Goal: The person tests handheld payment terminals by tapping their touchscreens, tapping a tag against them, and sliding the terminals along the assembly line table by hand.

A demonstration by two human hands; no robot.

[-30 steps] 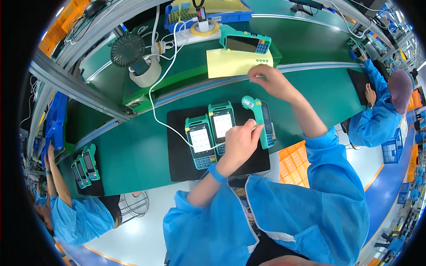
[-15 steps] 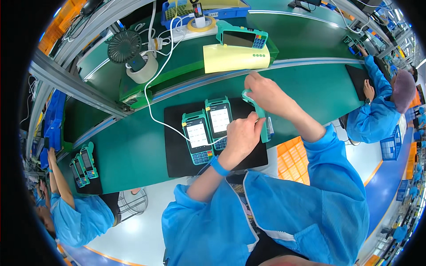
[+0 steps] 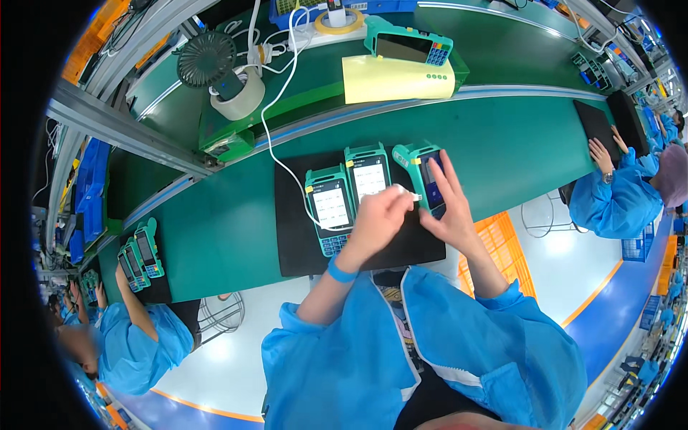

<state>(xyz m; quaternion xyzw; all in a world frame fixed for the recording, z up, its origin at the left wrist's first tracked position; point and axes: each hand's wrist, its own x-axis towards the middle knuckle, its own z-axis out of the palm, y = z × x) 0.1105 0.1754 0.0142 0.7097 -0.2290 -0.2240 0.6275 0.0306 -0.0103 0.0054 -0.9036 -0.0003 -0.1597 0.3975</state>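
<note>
My left hand [image 3: 378, 221] pinches a white cable plug [image 3: 409, 194] whose metal tip points toward the rightmost payment terminal. That teal terminal [image 3: 432, 183] rests face up on the black mat [image 3: 294, 247], its screen dark blue. Along its right edge is my right hand [image 3: 456, 215], fingers stretched out and thumb over the lower part, which hides most of the keypad. To the left, two more teal payment terminals, one at the left [image 3: 332, 204] and one in the middle [image 3: 370, 175], lie face up with lit white screens. The white cable [image 3: 269, 129] crosses the left one.
Behind the mat, a raised shelf holds a yellow sheet [image 3: 394, 80], another terminal [image 3: 408, 44], a tape roll [image 3: 240, 100] and a small black fan [image 3: 208, 61]. Co-workers sit left [image 3: 143, 351] and right [image 3: 613, 204]. An orange crate [image 3: 505, 247] stands below the bench edge.
The rightmost terminal was tilted on edge between both hands; now it lies face up. My right hand has come down from its top and spread. The plug now shows in my left fingers.
</note>
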